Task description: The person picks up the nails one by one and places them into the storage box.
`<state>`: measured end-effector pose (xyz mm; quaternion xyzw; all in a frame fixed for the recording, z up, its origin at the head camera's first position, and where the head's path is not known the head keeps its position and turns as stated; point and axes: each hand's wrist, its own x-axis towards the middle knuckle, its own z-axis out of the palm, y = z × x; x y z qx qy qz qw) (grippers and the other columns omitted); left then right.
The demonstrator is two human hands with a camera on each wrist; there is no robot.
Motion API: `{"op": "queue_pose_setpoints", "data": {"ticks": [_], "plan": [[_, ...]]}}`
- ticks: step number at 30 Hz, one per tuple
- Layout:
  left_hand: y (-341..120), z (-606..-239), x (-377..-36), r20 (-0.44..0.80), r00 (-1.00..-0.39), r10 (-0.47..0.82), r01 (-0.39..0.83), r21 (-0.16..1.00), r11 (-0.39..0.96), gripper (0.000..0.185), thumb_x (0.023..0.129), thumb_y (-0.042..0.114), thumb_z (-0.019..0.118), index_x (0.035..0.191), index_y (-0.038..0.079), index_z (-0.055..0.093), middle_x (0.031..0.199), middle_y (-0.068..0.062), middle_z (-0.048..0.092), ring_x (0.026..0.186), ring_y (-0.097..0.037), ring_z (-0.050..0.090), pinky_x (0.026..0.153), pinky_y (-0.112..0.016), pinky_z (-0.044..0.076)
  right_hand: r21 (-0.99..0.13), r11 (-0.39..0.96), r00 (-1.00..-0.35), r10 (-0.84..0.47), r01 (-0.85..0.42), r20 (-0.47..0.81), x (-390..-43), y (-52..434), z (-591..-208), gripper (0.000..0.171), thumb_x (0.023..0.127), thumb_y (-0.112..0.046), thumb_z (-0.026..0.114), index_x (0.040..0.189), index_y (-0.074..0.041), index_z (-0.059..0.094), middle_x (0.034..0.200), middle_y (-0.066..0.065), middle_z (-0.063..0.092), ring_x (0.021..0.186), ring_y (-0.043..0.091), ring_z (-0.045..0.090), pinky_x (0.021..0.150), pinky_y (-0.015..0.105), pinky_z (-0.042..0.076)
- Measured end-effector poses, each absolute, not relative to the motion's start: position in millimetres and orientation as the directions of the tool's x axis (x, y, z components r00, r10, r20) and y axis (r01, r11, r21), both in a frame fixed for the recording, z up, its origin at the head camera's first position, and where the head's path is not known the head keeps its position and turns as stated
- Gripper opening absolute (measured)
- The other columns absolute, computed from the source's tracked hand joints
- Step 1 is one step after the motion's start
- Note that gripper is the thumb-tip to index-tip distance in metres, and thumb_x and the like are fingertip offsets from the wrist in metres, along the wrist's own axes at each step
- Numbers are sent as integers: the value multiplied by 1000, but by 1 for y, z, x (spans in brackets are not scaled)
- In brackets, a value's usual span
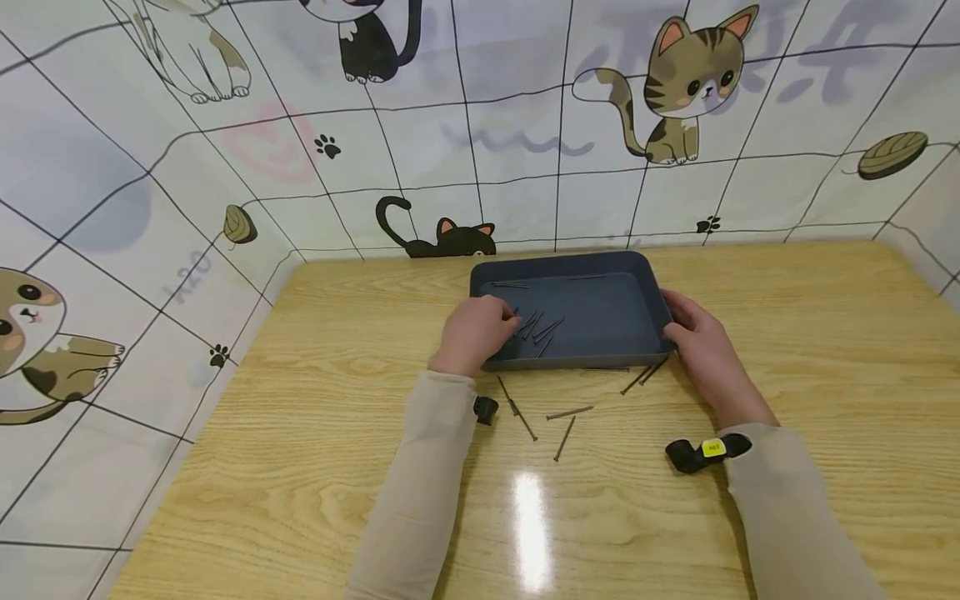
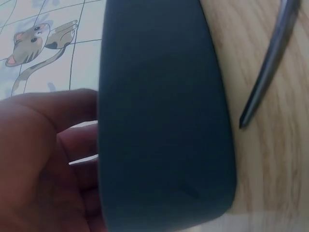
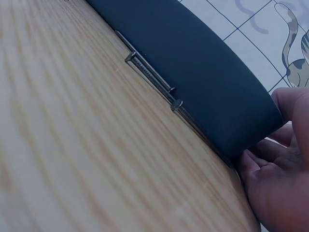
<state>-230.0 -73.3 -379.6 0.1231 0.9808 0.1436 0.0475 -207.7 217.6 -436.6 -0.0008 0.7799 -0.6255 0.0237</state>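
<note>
A dark blue-grey tray (image 1: 600,321) stands near the wall with several nails (image 1: 550,330) lying in it. Over its left rim reaches my left hand (image 1: 474,333), its bent fingers down among those nails. The tray wall (image 2: 164,116) hides these fingertips in the left wrist view, so whether they pinch a nail does not show. At the right end, my right hand (image 1: 701,346) grips the tray, thumb at the near corner and fingers round the side. Close to the near wall in the right wrist view, nails (image 3: 149,72) lie on the table.
More loose nails (image 1: 570,412) are scattered on the wooden table (image 1: 315,467) in front of the tray. One nail's tip (image 2: 260,92) shows close to the tray in the left wrist view. Behind the table rises a cat-patterned wall (image 1: 517,150).
</note>
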Motion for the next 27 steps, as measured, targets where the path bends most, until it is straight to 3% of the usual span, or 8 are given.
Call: {"op": "queue_pose_setpoints", "data": {"ticks": [5,15,22,27], "plan": [[-70,-384,-228,-121,-955,272,229,286,930,25,89,37,53,86,19,71,65,6,60,52,-11,52,48,-27,40,-979,201,-998,-33,37,-45,-207,217,-437,56,90,-5,35,143,-14,20,145,9,22,128,20,26,81,13,33],[-67,-384,-226,-155,-944,291,238,292,926,28,89,37,52,77,18,69,60,5,56,52,-11,49,47,-28,38,-974,222,-998,-34,40,-49,-207,218,-437,56,90,-6,34,143,-15,20,145,8,22,129,20,26,82,14,34],[-67,-385,-227,-149,-947,284,229,305,924,35,90,38,51,68,14,65,53,4,46,48,-12,43,45,-27,34,-975,218,-998,-48,31,-42,-208,218,-436,56,90,-6,34,144,-14,18,146,7,20,130,21,25,83,18,34],[-67,-386,-228,-134,-950,280,231,301,925,28,89,39,52,77,17,67,62,5,54,53,-11,48,49,-27,39,-973,228,-997,-52,35,-48,-208,218,-436,56,91,-6,34,144,-15,17,146,7,19,130,22,24,84,22,34]]}}
